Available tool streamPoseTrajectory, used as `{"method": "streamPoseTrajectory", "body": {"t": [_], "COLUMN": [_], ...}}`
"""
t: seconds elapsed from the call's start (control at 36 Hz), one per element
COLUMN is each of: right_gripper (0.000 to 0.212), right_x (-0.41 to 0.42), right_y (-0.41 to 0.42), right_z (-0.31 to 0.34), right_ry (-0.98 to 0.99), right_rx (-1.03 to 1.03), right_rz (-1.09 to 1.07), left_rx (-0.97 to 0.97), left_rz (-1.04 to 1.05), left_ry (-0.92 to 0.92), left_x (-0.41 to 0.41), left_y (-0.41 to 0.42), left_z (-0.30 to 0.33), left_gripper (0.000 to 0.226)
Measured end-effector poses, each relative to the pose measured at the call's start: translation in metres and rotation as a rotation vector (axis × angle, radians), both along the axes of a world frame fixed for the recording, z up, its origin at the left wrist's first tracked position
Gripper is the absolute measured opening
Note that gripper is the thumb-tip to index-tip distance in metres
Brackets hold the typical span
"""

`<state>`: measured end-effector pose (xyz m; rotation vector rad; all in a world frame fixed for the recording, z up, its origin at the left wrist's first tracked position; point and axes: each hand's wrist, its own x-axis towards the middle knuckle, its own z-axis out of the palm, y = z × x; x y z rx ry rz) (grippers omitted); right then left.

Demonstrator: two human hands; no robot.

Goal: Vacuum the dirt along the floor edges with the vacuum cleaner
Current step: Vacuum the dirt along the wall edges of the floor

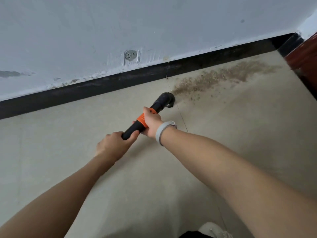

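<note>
A black vacuum cleaner (158,104) with an orange band points down at the beige floor, its round nozzle close to the near end of a brown dirt streak (223,76). The dirt runs to the right along the black skirting board (103,85). My right hand (151,122), with a grey band on the wrist, grips the vacuum at the orange band. My left hand (111,145) grips its black rear end. Both arms reach forward from the bottom of the view.
A pale blue wall (154,23) with a patched hole rises above the skirting. A dark red door or cabinet (305,55) stands at the right corner. A light shoe (212,230) shows at the bottom edge. Bare floor tiles spread to the left and front.
</note>
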<state>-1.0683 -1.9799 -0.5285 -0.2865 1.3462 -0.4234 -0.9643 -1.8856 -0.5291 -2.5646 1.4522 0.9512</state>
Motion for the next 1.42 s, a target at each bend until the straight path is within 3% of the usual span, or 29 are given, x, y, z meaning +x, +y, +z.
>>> {"method": "streamPoseTrajectory", "body": {"t": [0.31, 0.61, 0.92, 1.19, 1.42], "right_gripper": [0.030, 0.042, 0.041, 0.029, 0.024], "right_x": [-0.018, -0.039, -0.046, -0.062, -0.056], "right_y": [-0.071, -0.027, 0.016, 0.043, 0.021], "right_z": [0.000, 0.007, 0.002, -0.013, -0.006], "right_ry": [-0.018, -0.026, 0.052, 0.193, 0.192], "right_rx": [-0.040, 0.090, 0.084, 0.071, 0.032], "right_rz": [0.138, 0.129, 0.000, -0.111, -0.092], "left_rx": [0.090, 0.348, 0.148, 0.093, 0.056], "left_rz": [0.105, -0.041, -0.052, -0.141, -0.070], "left_ry": [0.077, 0.236, 0.117, 0.235, 0.262], "left_x": [-0.024, -0.036, -0.045, -0.057, -0.054], "left_y": [-0.060, -0.029, 0.019, 0.043, 0.027], "left_z": [-0.003, 0.038, 0.016, -0.008, -0.019], "left_gripper": [0.058, 0.040, 0.042, 0.043, 0.045]}}
